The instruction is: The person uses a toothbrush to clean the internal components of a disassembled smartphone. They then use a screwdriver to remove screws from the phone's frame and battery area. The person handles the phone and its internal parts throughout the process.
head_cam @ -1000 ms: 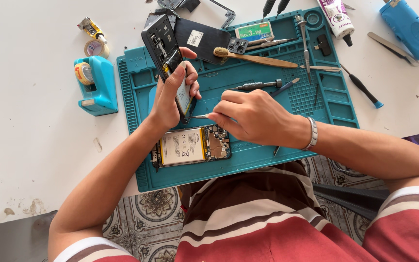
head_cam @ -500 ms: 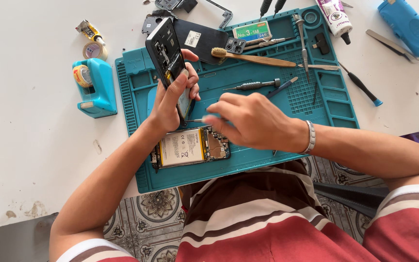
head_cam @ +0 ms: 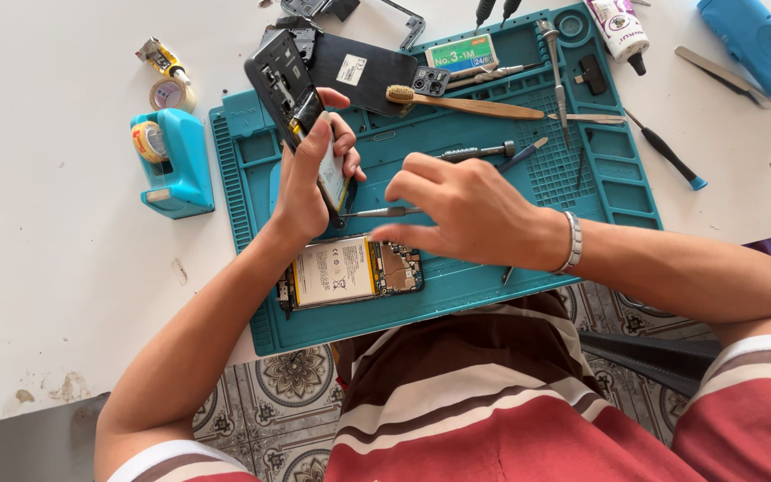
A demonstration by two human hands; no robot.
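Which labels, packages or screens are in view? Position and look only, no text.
Battery label: on the opened phone lying on the teal mat, below the left hand; cream rectangle, dark print.
Small box: mat's top edge; green and white, flat.
Sticker: on the black back cover at top; small white square.
Glue tube: top right; white, black tip.
No lit screen visible.

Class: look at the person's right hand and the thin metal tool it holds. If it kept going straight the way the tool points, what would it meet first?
Probably the phone part held in the left hand; the tool in the right hand points at its lower end.
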